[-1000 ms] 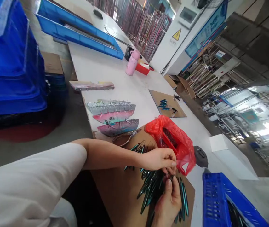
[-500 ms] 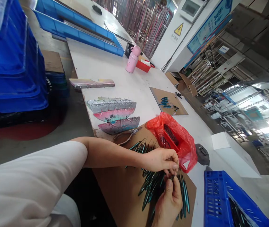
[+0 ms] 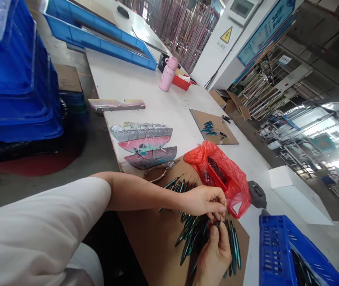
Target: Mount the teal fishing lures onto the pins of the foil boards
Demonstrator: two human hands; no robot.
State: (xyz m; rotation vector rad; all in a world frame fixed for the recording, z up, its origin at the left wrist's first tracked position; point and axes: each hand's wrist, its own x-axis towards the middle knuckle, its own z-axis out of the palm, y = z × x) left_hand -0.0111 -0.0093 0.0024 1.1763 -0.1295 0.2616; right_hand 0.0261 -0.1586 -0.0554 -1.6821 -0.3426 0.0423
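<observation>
Head cam's the only view: both hands are right up together over a heap of slim teal pieces (image 3: 189, 234) on a brown board (image 3: 148, 242), near end of the white table (image 3: 172, 111). Right hand (image 3: 214, 254) has thumb and forefinger pinched on a small dark piece (image 3: 218, 224), mostly hidden, so can't say what it is. Left hand (image 3: 203, 200) is just beyond, fingers curled and thumb tucked in; honestly can't tell if it's gripping anything. Red plastic bag (image 3: 197, 155) is just to the far right, pliers (image 3: 162, 171) lie far left, blue basket (image 3: 272, 246) near right.

What'd worry me: it's a fingertips-only pinch, so the dark piece could slip and get lost in the heap. The left forearm (image 3: 145, 194) crosses over the heap too, so dragging it might scatter stuff. And with that floppy bag so close, a knuckle could snag it.
</observation>
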